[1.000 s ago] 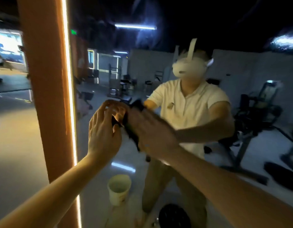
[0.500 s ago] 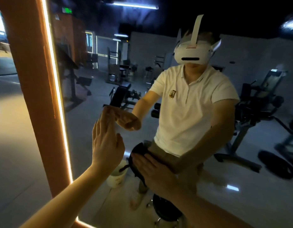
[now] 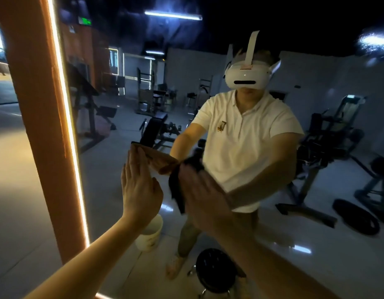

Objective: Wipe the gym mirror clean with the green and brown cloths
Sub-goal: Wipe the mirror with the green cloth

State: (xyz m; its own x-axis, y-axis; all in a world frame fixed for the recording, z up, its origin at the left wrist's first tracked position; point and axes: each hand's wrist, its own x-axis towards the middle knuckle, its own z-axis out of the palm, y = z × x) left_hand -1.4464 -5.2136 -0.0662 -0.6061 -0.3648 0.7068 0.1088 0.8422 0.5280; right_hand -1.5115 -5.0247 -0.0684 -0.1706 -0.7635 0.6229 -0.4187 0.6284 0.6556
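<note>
The left hand [image 3: 140, 188] lies flat on the glass, fingers straight and together, holding nothing. Just beside it, the right hand [image 3: 199, 190] presses a dark cloth [image 3: 176, 190] to the mirror with what looks like a flat palm, though blur hides whether any finger hooks the fabric. The cloth is too dim to call green or brown, and its lower edge hangs loose.

To wipe well, I judge the palm should press evenly and sweep in overlapping passes. The bare left hand is best lifted, since it may leave prints.

The gym mirror [image 3: 113, 201] stands upright directly ahead, edged at left by an orange frame [image 3: 42, 126] with a lit strip [image 3: 69, 126]. It looks cloudy near the top and reflects a pale bucket [image 3: 148, 236] and a black stool [image 3: 214, 270].
</note>
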